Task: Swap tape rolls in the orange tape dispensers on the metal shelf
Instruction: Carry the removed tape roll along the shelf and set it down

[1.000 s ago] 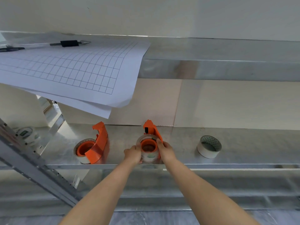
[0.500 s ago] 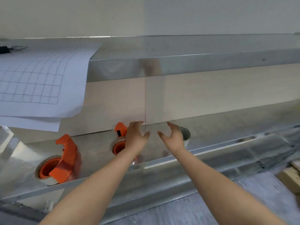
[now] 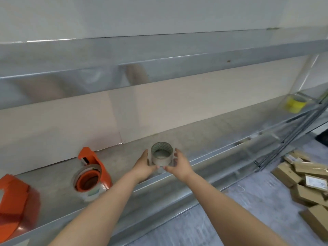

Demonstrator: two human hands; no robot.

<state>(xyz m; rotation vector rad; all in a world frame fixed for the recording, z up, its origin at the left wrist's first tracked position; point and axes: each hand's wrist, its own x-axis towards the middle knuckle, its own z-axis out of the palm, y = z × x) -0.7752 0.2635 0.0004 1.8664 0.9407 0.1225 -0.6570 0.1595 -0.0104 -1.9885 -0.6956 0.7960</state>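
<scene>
Cupping grey tape roll, both hands, near shelf edge

Metal shelf: two orange dispensers, loose roll

left grip, right grip, both cupped inward

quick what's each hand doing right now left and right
Left hand: closed on the left side of the loose tape roll.
Right hand: closed on the roll's right side.
</scene>
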